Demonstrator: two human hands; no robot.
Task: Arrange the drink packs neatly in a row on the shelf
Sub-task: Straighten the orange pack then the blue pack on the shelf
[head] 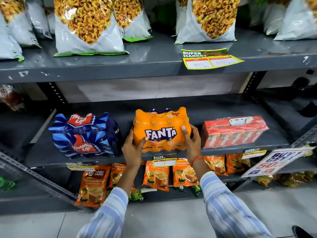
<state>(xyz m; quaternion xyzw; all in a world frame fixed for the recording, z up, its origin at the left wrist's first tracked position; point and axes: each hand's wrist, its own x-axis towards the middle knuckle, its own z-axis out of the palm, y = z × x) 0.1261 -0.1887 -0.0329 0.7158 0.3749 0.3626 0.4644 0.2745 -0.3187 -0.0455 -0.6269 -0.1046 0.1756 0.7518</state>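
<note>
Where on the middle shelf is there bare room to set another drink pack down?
Bare shelf runs behind all three packs, widest at the back right behind the red pack. The strip left of the Thums Up pack is narrow. Between the Fanta pack and its neighbours it is crowded: the left hand and right hand fill both gaps.

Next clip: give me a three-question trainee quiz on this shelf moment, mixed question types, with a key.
1. True or false: both hands grip the orange pack.
2. Which pack stands to the left of the orange one? A) the blue pack B) the red pack C) a tea pouch
3. Fill in: the snack bags sit on the shelf ____ the drink packs.

Key: 1 true, the left hand and right hand hold its sides. 2 A. 3 above.
</note>
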